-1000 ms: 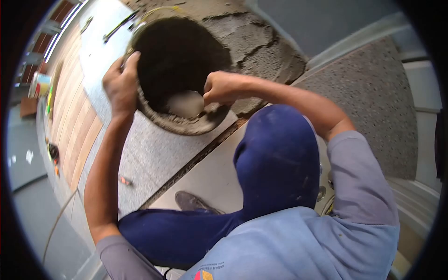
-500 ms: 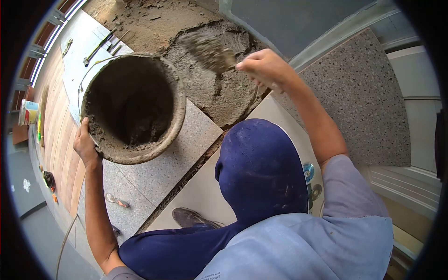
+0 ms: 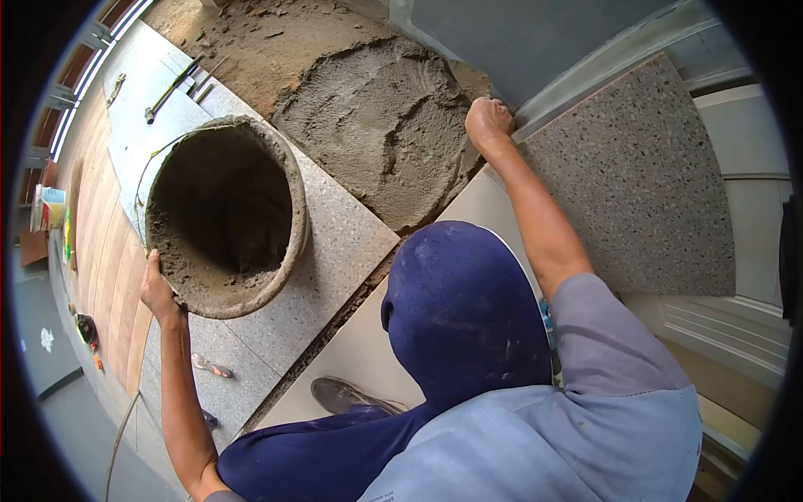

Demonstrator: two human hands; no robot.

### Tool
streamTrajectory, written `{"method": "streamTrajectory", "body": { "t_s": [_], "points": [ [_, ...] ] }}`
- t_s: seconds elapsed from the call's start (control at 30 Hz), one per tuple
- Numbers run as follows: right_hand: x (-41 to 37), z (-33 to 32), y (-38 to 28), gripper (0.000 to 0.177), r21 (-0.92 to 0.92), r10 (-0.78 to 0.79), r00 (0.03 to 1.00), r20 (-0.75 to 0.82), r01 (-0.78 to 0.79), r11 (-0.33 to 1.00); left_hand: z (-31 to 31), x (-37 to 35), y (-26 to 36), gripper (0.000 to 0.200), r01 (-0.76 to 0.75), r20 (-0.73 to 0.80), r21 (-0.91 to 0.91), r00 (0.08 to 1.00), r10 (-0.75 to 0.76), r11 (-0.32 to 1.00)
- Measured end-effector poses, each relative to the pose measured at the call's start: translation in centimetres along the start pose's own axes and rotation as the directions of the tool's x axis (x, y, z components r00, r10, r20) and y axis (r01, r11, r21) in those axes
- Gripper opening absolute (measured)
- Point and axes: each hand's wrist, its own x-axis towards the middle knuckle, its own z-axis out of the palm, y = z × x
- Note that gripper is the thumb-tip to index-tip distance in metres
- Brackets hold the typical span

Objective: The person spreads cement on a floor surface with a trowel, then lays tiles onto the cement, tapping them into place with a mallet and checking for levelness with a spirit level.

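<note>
One bucket (image 3: 299,219) (shirt lettering (image 3: 378,494) illegible)

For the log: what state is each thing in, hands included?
Bucket: open-topped, rim crusted, some mortar inside
Left hand: gripping the bucket's rim
Right hand: curled closed; contents unclear
Mortar bed: spread on the ground, surface uneven
Long-handled tool: lying flat
Shoe: on the pale floor
</note>
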Motion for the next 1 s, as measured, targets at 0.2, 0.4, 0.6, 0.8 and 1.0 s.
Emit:
{"method": "streamTrajectory", "body": {
  "t_s": [0.2, 0.4, 0.6, 0.8, 1.0],
  "points": [
    [-2.0, 1.5, 0.1, 0.033, 0.310, -0.163, 0.982, 0.094, 0.127, 0.942, -0.2, -0.3, 0.0, 0.039, 0.031, 0.010, 0.029, 0.999, -0.031, 0.999],
    [1.9, 4.9, -1.0, 0.036, 0.425, -0.104, 0.982, 0.159, 0.027, 0.905, -1.3, 1.0, -1.2, 0.043, 0.029, 0.013, 0.044, 0.999, -0.029, 0.999],
    [4.7, 3.6, -2.4, 0.038, 0.541, -0.068, 0.962, 0.266, -0.091, 0.836, -1.0, 0.7, -1.0, 0.043, 0.008, -0.016, 0.074, 1.000, -0.007, 0.997],
    [2.1, 1.8, -5.0, 0.036, 0.554, -0.065, 0.976, 0.209, -0.063, 0.830, -1.4, 1.0, -1.2, 0.041, 0.028, 0.006, 0.078, 1.000, -0.029, 0.997],
    [9.8, 7.6, -5.6, 0.035, 0.302, -0.211, 0.939, 0.273, 0.124, 0.945, -1.7, 1.1, -1.5, 0.039, 0.030, 0.046, 0.038, 0.998, -0.032, 0.999]
  ]
}}
